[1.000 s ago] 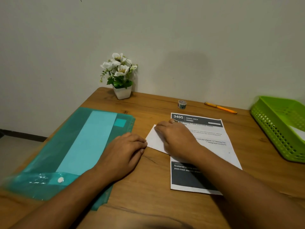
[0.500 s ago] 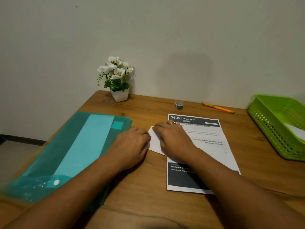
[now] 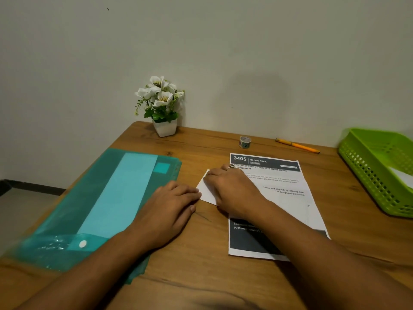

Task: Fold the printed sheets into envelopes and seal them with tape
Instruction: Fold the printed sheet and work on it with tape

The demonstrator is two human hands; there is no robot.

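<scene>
Sheet: printed sheet (image 3: 288,198) lies flat on the bench (image 3: 201,276), centre right, with a white flap (image 3: 206,190) folded at its left edge
Grip: right hand (image 3: 232,193) presses the flap; left hand (image 3: 172,204) lies flat beside it; neither pinches
Risk: uneven pressure may skew the crease

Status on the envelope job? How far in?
Done: possibly one; white paper lies in the green basket, unclear if an envelope. In hand: right hand presses a white flap at the left edge of the printed sheet, left hand touching it; looks like an early fold. Left: remaining folds and sealing; the tape roll lies untouched.
</scene>
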